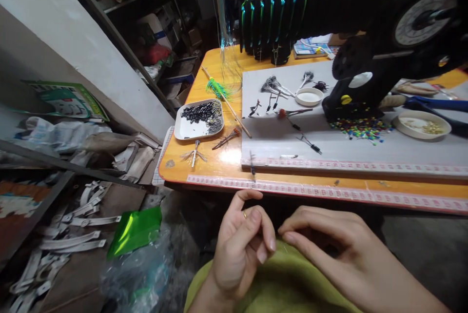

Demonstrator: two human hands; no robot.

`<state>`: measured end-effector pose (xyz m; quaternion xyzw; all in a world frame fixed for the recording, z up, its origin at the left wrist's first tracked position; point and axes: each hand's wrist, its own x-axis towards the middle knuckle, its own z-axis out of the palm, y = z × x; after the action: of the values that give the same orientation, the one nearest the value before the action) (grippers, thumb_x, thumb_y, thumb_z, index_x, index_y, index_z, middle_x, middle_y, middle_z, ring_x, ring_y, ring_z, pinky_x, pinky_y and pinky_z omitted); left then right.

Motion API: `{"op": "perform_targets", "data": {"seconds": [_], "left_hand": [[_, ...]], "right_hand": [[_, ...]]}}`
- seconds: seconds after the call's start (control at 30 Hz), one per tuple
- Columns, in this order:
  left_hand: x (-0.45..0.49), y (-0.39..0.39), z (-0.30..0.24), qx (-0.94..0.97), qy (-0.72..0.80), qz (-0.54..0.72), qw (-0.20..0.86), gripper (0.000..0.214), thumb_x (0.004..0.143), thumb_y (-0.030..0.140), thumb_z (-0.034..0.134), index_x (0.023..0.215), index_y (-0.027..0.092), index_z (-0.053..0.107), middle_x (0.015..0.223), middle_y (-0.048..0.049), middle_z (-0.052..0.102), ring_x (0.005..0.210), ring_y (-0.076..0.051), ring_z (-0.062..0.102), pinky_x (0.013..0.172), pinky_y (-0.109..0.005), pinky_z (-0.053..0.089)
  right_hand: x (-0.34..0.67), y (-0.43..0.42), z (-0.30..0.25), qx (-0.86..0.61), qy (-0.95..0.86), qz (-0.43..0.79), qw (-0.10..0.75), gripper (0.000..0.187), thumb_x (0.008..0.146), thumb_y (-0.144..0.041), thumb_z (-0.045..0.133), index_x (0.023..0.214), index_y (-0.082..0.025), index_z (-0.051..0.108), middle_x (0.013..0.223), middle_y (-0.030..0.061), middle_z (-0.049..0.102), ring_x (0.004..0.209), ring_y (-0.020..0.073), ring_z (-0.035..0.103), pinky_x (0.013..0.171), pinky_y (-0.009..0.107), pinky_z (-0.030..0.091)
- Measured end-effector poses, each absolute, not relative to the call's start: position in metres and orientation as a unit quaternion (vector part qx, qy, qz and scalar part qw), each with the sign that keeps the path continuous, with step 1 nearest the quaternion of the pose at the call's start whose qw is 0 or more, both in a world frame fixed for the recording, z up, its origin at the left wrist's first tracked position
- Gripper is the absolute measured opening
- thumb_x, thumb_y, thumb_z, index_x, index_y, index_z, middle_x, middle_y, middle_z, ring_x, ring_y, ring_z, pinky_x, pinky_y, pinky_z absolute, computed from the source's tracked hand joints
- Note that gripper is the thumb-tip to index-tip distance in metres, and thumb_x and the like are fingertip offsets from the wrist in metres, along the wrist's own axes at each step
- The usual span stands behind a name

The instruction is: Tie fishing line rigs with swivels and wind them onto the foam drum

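Observation:
Just in front of the table edge, my left hand (pixel 243 240) is closed, palm up, with the thumb pressed against curled fingers and the index finger hooked outward. A ring sits on one finger. To its right, my right hand (pixel 329 242) makes a pinch with thumb and index finger. What either hand holds is too fine to make out; a faint thin strand shows below the right fingertips. Above my left index finger, a small black piece with a thin stem (pixel 252 169) is at the table's edge, over a printed measuring tape (pixel 292 188).
On the wooden table (pixel 228 156) stand a white tray (pixel 179 130) of small black parts, a grey board (pixel 351 149) with wire bundles, scattered coloured beads (pixel 361 128), and a shallow dish (pixel 409 130). A black machine (pixel 351 79) overhangs the board. Shelves and a plastic bag (pixel 137 264) lie left.

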<state>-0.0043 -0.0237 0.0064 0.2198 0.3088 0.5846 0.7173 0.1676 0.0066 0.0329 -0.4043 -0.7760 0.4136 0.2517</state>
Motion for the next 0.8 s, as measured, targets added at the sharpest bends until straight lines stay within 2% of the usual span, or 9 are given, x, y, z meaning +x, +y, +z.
{"op": "perform_targets", "data": {"seconds": [0.1,0.17,0.23,0.3,0.4,0.53,0.6,0.67,0.8], "left_hand": [[-0.004,-0.024,0.008,0.291,0.337,0.589,0.675,0.018,0.098,0.027,0.056,0.114,0.023,0.052,0.092,-0.0020,0.068,0.050,-0.001,0.050,0.049,-0.014,0.036],[-0.004,-0.024,0.011,0.364,0.383,0.578,0.621,0.028,0.094,0.025,0.062,0.120,0.030,0.051,0.120,-0.0045,0.062,0.059,-0.002,0.057,0.055,-0.017,0.044],[-0.004,-0.023,0.013,0.462,0.445,0.536,0.549,0.038,0.089,0.018,0.068,0.121,0.033,0.055,0.130,-0.0047,0.056,0.066,-0.003,0.059,0.062,-0.019,0.049],[-0.003,-0.019,0.014,0.580,0.478,0.478,0.455,0.035,0.086,0.012,0.069,0.118,0.026,0.063,0.120,-0.0066,0.062,0.068,-0.006,0.059,0.064,-0.020,0.050],[-0.002,-0.009,0.017,0.696,0.464,0.439,0.328,0.015,0.088,0.008,0.064,0.101,0.013,0.071,0.087,-0.0076,0.070,0.070,-0.012,0.062,0.064,-0.022,0.051],[0.000,0.006,0.021,0.699,0.452,0.473,0.288,0.009,0.086,0.006,0.067,0.090,0.010,0.073,0.076,-0.0066,0.071,0.066,-0.012,0.063,0.061,-0.020,0.051],[0.002,0.010,0.023,0.690,0.445,0.493,0.290,0.009,0.085,0.006,0.068,0.089,0.011,0.074,0.076,-0.0067,0.074,0.069,-0.013,0.066,0.064,-0.021,0.052],[0.004,0.013,0.026,0.681,0.452,0.493,0.300,0.011,0.087,0.007,0.067,0.091,0.014,0.076,0.077,-0.0063,0.075,0.071,-0.015,0.068,0.066,-0.024,0.053],[0.011,0.018,0.028,0.685,0.468,0.475,0.293,0.010,0.088,0.012,0.068,0.089,0.019,0.075,0.075,-0.0035,0.076,0.068,-0.016,0.065,0.065,-0.030,0.051]], "right_hand": [[0.171,0.006,0.032,-0.412,-0.772,0.389,0.288,0.016,0.096,-0.028,0.056,0.085,-0.026,0.067,0.080,-0.0034,0.071,0.071,0.0105,0.068,0.064,0.020,0.053],[0.176,0.007,0.031,-0.413,-0.775,0.360,0.314,0.011,0.096,-0.026,0.058,0.087,-0.026,0.065,0.082,-0.0038,0.070,0.072,0.0095,0.067,0.065,0.018,0.052],[0.179,0.008,0.029,-0.410,-0.782,0.324,0.340,0.007,0.095,-0.023,0.059,0.089,-0.025,0.062,0.083,-0.0036,0.068,0.073,0.0087,0.066,0.065,0.017,0.052],[0.181,0.010,0.027,-0.402,-0.792,0.295,0.353,0.006,0.094,-0.019,0.060,0.091,-0.025,0.061,0.085,-0.0025,0.067,0.075,0.0090,0.065,0.067,0.017,0.051],[0.185,0.012,0.024,-0.404,-0.794,0.274,0.363,0.008,0.094,-0.016,0.059,0.093,-0.024,0.059,0.085,-0.0008,0.065,0.077,0.0104,0.064,0.067,0.019,0.051],[0.192,0.013,0.019,-0.448,-0.751,0.279,0.397,0.008,0.092,-0.020,0.062,0.093,-0.027,0.062,0.091,0.0004,0.064,0.078,0.0122,0.065,0.060,0.019,0.052],[0.195,0.013,0.015,-0.467,-0.701,0.338,0.420,0.005,0.090,-0.023,0.066,0.090,-0.029,0.067,0.097,0.0016,0.065,0.079,0.0133,0.066,0.054,0.017,0.053],[0.196,0.013,0.012,-0.469,-0.631,0.437,0.437,0.003,0.087,-0.026,0.069,0.085,-0.028,0.070,0.100,0.0024,0.066,0.067,0.0117,0.065,0.047,0.017,0.053],[0.193,0.015,0.011,-0.432,-0.450,0.610,0.488,0.014,0.088,-0.031,0.069,0.076,-0.026,0.065,0.088,0.0016,0.066,0.055,0.0109,0.063,0.040,0.017,0.052]]}}
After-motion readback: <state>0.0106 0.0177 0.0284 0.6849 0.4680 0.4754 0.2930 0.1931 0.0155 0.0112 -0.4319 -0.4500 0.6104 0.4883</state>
